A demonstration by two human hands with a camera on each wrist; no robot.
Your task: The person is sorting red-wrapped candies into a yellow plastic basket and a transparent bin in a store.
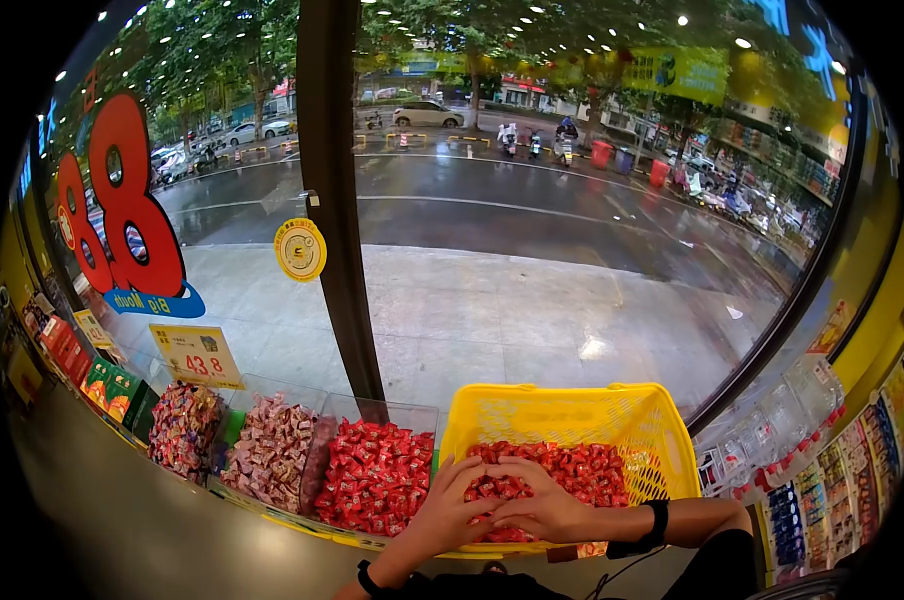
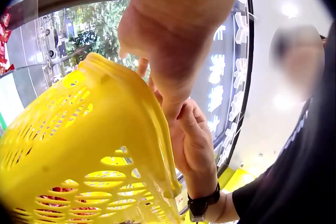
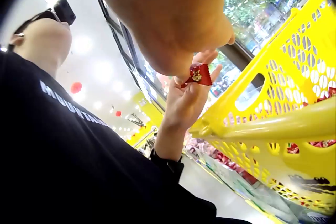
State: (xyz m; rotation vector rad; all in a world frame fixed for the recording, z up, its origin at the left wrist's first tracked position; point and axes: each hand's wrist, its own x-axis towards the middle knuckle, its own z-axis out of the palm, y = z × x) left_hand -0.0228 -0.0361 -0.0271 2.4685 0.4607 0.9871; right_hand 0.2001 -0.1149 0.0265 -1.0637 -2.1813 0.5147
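Note:
A yellow plastic basket [image 1: 562,395] stands at the window, part filled with red wrapped candies [image 1: 597,470]. Both my hands are down inside it, side by side. My left hand [image 1: 450,508] and right hand [image 1: 547,510] cup a heap of the candies between them, fingers curved into the pile. In the right wrist view one red candy [image 3: 198,74] shows between the left hand [image 3: 181,103] and the right hand [image 3: 173,19], above the basket's rim [image 3: 273,124]. In the left wrist view, the right hand [image 2: 191,140] sits just behind the basket wall [image 2: 79,145].
Clear bins left of the basket hold red candies [image 1: 372,475], pink candies [image 1: 272,445] and mixed candies [image 1: 184,425]. A yellow price card [image 1: 197,355] stands behind them. A dark window pillar [image 1: 337,200] rises behind the bins. Shelves of small packets [image 1: 832,470] line the right.

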